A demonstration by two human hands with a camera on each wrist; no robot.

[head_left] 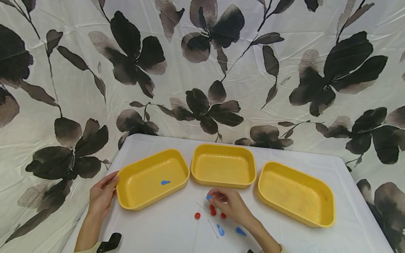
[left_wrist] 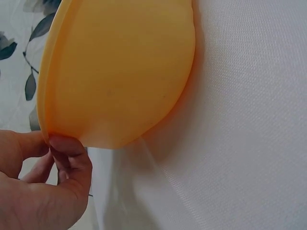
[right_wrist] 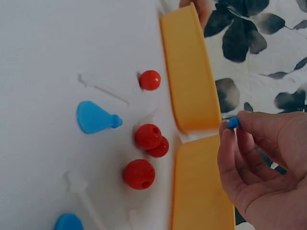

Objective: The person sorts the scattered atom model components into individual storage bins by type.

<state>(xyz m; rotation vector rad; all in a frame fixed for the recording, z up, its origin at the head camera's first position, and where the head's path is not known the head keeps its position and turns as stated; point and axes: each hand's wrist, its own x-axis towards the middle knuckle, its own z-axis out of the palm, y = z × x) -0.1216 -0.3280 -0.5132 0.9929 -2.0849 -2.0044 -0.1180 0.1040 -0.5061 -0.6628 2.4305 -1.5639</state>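
My left hand (head_left: 100, 197) pinches the outer rim of the left yellow tray (head_left: 142, 175) between thumb and fingers, seen close up in the left wrist view. Inside that tray lies a blue drop-shaped piece (head_left: 165, 182). Thumb and fingertips of my right hand (head_left: 232, 207) pinch a small blue piece (right_wrist: 233, 122), mostly hidden by the fingers, in front of the middle tray. Below this hand, several red beads (head_left: 197, 215) with holes lie on the white cloth. Two more blue drop-shaped pieces (head_left: 220, 230) and thin white sticks (head_left: 213, 229) lie nearer me.
A middle yellow tray (head_left: 223, 168) stands close beside the left one, and a right yellow tray (head_left: 294, 196) sits angled on the other side. Behind the white-covered table (head_left: 351, 225) hangs a cloth (head_left: 246, 80) with dark flowers.
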